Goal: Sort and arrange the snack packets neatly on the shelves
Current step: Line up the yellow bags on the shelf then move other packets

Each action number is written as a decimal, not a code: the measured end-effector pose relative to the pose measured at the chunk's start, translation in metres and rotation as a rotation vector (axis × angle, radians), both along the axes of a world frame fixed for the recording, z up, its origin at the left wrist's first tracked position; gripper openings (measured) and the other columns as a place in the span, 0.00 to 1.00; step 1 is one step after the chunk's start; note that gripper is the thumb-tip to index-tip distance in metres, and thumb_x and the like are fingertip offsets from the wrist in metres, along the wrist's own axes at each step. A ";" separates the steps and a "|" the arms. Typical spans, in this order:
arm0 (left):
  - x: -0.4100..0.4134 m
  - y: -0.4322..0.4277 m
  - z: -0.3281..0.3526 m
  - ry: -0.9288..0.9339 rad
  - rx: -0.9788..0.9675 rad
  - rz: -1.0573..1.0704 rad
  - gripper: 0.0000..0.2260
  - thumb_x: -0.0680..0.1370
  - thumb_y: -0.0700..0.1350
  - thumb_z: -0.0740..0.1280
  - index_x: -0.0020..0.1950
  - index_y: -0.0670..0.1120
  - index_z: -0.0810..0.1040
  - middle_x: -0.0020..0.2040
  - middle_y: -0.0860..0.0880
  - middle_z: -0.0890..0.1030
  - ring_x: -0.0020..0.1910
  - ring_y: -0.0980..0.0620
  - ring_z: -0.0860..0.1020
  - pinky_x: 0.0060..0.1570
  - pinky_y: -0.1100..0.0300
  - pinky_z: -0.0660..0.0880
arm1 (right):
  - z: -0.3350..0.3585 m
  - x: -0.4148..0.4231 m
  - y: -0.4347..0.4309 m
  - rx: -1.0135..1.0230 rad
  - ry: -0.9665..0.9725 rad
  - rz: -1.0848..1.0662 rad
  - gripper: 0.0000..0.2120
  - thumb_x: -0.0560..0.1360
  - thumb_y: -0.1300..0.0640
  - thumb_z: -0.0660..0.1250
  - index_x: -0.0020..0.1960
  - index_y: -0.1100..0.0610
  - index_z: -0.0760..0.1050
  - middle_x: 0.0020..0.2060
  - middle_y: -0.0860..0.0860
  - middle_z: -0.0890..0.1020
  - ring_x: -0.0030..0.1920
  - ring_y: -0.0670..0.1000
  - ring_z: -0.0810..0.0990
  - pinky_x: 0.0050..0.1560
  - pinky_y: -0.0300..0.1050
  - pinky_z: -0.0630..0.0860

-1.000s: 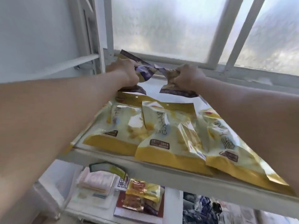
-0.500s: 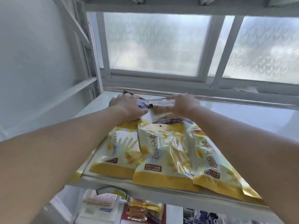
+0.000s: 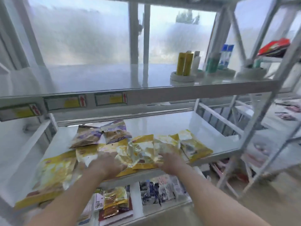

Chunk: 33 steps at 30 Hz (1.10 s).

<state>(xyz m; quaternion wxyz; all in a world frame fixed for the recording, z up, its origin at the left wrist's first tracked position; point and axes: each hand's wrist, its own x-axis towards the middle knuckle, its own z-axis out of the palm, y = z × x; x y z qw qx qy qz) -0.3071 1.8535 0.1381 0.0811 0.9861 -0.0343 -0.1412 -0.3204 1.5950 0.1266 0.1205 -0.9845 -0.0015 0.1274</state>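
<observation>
Frosted window point(image 3: 78, 38) behind white metal rack point(image 3: 162, 93); bright daylight.

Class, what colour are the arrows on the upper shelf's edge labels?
The arrows are red, clearest in the head view.

White mid shelf point(image 3: 162, 127), yellow snack pkts point(image 3: 143, 154) in front, 2 purple-brown pkts point(image 3: 88, 136) behind

Person's body: left hand point(image 3: 106, 163) and right hand point(image 3: 169, 161) bare, left forearm point(image 3: 75, 193) and right forearm point(image 3: 198, 190) bare too, uncovered down to frame edge (motion blur hides nails, knuckle detail)
</observation>
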 end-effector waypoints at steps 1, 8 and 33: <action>-0.009 -0.011 -0.004 0.032 0.018 -0.053 0.43 0.68 0.77 0.54 0.76 0.53 0.63 0.78 0.48 0.61 0.75 0.47 0.61 0.69 0.46 0.65 | 0.000 -0.020 -0.008 -0.002 0.025 -0.011 0.30 0.78 0.40 0.60 0.76 0.49 0.61 0.71 0.54 0.70 0.68 0.57 0.71 0.65 0.54 0.72; -0.048 -0.093 -0.014 0.053 -0.004 -0.236 0.41 0.71 0.73 0.59 0.78 0.52 0.58 0.76 0.51 0.64 0.72 0.49 0.67 0.66 0.52 0.70 | 0.007 -0.114 -0.075 0.128 0.026 -0.213 0.31 0.77 0.42 0.64 0.76 0.51 0.61 0.73 0.51 0.67 0.71 0.54 0.68 0.67 0.52 0.69; -0.131 -0.702 0.025 -0.046 -0.055 -0.911 0.34 0.72 0.68 0.62 0.75 0.56 0.64 0.72 0.51 0.70 0.69 0.49 0.70 0.64 0.52 0.71 | 0.024 -0.321 -0.603 0.125 -0.004 -0.925 0.31 0.77 0.44 0.64 0.77 0.51 0.60 0.75 0.53 0.64 0.73 0.53 0.65 0.69 0.44 0.64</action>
